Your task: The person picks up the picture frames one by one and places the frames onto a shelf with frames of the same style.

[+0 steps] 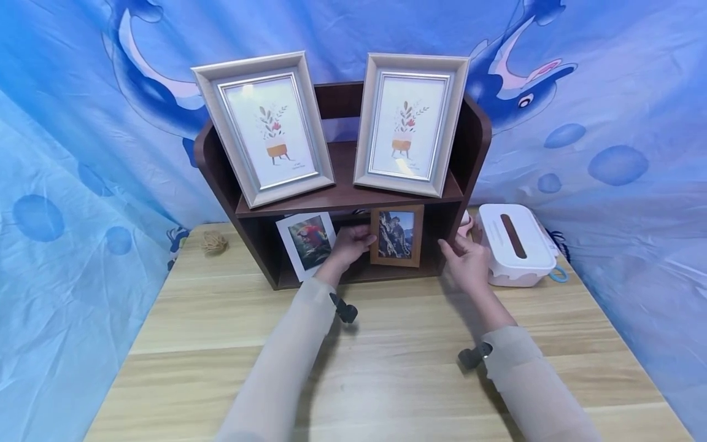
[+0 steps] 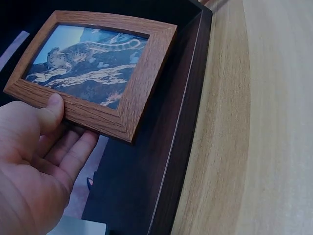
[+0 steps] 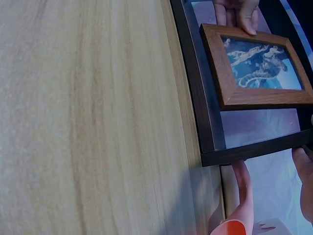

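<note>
My left hand (image 1: 349, 245) pinches the left edge of a brown wooden picture frame (image 1: 415, 245), thumb on the front and fingers behind. In the left wrist view its photo (image 2: 88, 66) shows a spotted cat on rocks. This picture frame is in the lower compartment of a dark brown shelf (image 1: 342, 199). My right hand (image 1: 469, 264) grips the shelf's right side panel, with digits visible on both sides in the right wrist view. A white picture frame (image 1: 294, 248) with a parrot photo leans, tilted, in the compartment's left part, partly behind my left hand.
Two silvery picture frames (image 1: 259, 181) (image 1: 409, 184) with plant prints stand on the upper shelf. Right of the shelf sit a white tissue box (image 1: 497, 236) and a pink object (image 3: 246, 196). A small twine ball (image 1: 214, 242) lies left on the wooden table (image 1: 386, 368). Blue dolphin-print fabric (image 1: 353, 31) hangs behind.
</note>
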`<state>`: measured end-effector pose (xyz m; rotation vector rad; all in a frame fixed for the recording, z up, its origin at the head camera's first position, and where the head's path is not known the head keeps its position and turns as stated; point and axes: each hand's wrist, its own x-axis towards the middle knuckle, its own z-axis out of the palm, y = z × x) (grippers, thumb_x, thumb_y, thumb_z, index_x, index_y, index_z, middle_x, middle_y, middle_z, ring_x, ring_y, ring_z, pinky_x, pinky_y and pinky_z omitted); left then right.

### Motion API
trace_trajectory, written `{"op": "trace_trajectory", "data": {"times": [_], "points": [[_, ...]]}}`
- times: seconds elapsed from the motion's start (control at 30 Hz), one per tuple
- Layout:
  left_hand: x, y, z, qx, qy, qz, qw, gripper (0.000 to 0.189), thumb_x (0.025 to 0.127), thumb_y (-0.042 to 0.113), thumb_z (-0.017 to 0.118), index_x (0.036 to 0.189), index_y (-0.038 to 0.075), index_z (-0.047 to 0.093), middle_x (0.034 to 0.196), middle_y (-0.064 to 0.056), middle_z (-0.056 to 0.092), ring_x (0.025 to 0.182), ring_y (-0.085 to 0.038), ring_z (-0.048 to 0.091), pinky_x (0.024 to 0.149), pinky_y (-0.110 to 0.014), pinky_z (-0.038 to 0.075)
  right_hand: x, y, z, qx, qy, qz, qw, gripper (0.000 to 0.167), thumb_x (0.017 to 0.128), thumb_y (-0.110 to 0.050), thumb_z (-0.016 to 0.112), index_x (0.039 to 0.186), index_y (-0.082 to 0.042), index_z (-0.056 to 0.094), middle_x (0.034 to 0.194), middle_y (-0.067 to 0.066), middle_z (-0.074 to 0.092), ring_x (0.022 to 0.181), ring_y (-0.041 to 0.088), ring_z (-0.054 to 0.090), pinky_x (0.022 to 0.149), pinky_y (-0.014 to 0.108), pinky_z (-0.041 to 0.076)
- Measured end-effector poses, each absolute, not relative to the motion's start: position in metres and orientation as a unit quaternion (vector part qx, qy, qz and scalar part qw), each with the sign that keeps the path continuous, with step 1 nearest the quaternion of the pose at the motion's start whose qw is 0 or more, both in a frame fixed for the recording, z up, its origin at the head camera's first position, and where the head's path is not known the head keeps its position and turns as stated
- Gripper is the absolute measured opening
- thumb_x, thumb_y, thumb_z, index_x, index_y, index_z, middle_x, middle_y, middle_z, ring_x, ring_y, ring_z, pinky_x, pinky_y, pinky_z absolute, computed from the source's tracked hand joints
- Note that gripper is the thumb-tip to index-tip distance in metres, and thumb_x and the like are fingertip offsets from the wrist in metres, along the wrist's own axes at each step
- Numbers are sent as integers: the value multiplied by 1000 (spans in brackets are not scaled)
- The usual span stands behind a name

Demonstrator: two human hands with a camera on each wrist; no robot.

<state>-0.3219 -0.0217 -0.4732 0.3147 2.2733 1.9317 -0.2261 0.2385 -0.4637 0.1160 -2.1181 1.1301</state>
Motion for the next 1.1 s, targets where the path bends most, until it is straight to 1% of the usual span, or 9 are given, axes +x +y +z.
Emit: {"op": "trace_trajectory", "data": {"times": [0.23, 0.37, 0.6, 0.73, 0.97, 1.1], "points": [[-326, -17, -473, 104, 758, 638, 83, 30, 97, 3, 66, 126, -5, 66, 121, -21, 69, 106, -26, 69, 88, -39, 61, -227, 238, -465, 35, -826, 434, 359, 14, 87, -3, 79, 100, 1, 79, 92, 20, 75, 82, 34, 75, 70, -3, 43], [-328, -16, -475, 106, 757, 638, 91, 30, 98, 3, 65, 127, -5, 66, 123, -21, 69, 108, -27, 68, 89, -38, 61, -227, 237, -465, 32, -826, 434, 358, 16, 86, -3, 80, 102, 0, 79, 93, 19, 75, 83, 35, 75, 71, -3, 43], [-334, -14, -478, 114, 756, 636, 105, 32, 99, 4, 63, 129, -5, 64, 127, -21, 67, 114, -31, 65, 94, -42, 59, -228, 238, -466, 32, -825, 436, 359, 17, 86, -4, 80, 103, 0, 79, 94, 19, 75, 84, 35, 75, 72, -3, 43], [-337, -14, -480, 113, 755, 637, 106, 33, 100, 5, 63, 131, -6, 63, 129, -21, 66, 116, -31, 64, 94, -42, 58, -229, 237, -466, 29, -824, 439, 357, 17, 86, -4, 80, 102, -1, 79, 93, 19, 75, 85, 36, 75, 72, -2, 44], [-333, -12, -479, 104, 760, 635, 89, 35, 98, 7, 66, 132, -3, 63, 125, -20, 68, 114, -31, 66, 92, -39, 60, -231, 237, -468, 21, -822, 446, 353, 16, 87, -4, 80, 103, -1, 79, 94, 18, 75, 85, 35, 75, 72, -2, 45], [-329, -9, -477, 113, 807, 579, 41, 38, 97, 14, 69, 132, 0, 64, 122, -18, 71, 113, -29, 68, 92, -36, 59, -231, 239, -469, 19, -821, 452, 348, 16, 87, -4, 79, 102, 0, 79, 95, 20, 74, 85, 35, 75, 71, -1, 46]]}}
